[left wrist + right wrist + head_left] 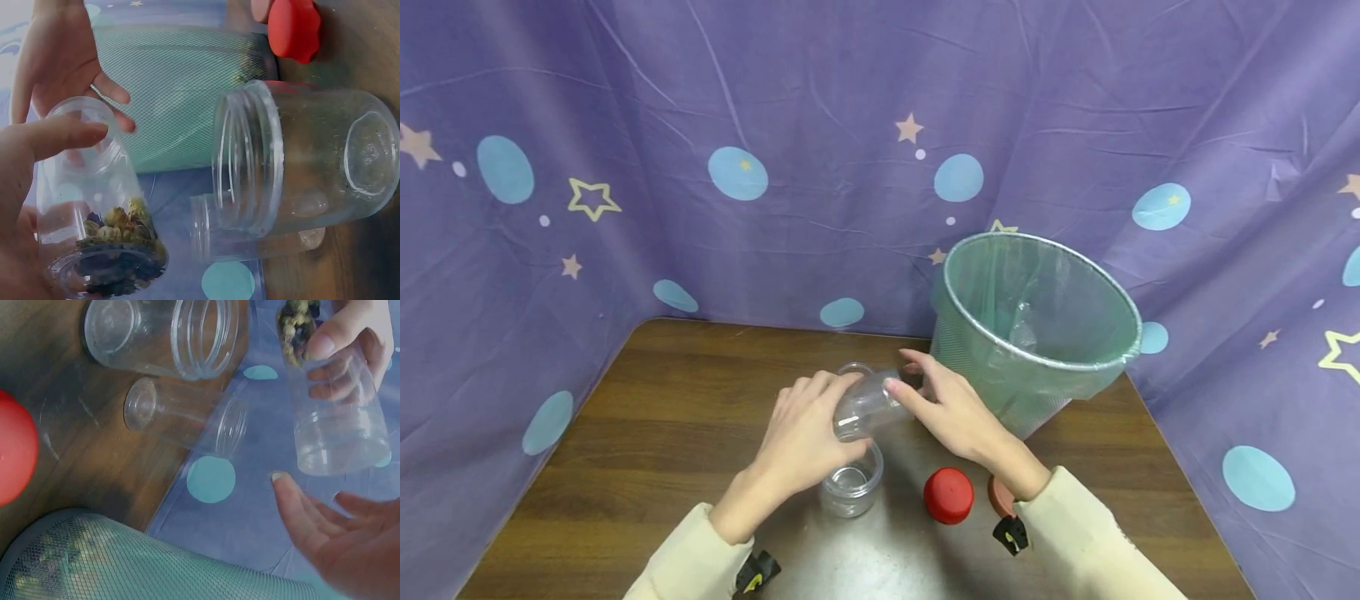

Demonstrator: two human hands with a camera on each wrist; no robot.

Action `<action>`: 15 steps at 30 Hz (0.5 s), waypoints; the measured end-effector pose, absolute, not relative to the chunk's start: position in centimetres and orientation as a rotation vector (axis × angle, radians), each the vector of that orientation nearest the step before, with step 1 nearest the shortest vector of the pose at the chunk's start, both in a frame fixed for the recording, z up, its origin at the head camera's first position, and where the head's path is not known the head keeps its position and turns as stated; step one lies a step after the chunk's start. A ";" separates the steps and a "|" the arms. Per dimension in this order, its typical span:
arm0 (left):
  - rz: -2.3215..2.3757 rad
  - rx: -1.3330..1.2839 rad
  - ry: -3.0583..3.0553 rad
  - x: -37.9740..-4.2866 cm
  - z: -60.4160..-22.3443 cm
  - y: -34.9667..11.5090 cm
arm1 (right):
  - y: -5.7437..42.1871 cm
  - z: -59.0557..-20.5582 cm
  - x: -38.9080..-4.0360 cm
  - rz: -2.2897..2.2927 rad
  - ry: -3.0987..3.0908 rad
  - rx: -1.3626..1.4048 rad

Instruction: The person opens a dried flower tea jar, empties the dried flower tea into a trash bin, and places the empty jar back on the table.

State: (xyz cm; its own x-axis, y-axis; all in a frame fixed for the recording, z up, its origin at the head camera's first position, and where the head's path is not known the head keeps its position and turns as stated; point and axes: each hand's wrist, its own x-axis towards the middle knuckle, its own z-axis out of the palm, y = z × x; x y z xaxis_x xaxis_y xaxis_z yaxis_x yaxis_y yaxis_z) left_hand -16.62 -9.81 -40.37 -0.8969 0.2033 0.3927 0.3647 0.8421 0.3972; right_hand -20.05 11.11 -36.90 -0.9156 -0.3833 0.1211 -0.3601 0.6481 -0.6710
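Holds one clear container [100,187] above tabletop [722,417], near wide jar [312,156], with left grip [801,437] wrapped round its side. Contains dried flowers [125,228], clustered toward left end. Points rightward, long axis nearly level, slightly tilted with right end higher. Has right grip [955,408] spread just beside that end. Counts on tabletop: two clear jars, wide one and slim jar [181,415]; one red lid [948,495]; one reddish-brown lid [1001,497], partly hidden; one green mesh bin [977,358], holding dried bits [62,550].
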 end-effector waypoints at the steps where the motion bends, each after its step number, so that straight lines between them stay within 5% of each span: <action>1: -0.657 -0.433 -2.669 -16.6 -40.5 -9.7 | 11.0 -36.9 -20.1 -1.099 2.852 -0.600; 15: -0.576 -0.448 -2.585 -16.4 -41.0 -8.8 | 10.3 -37.3 -20.1 -1.099 2.823 -0.442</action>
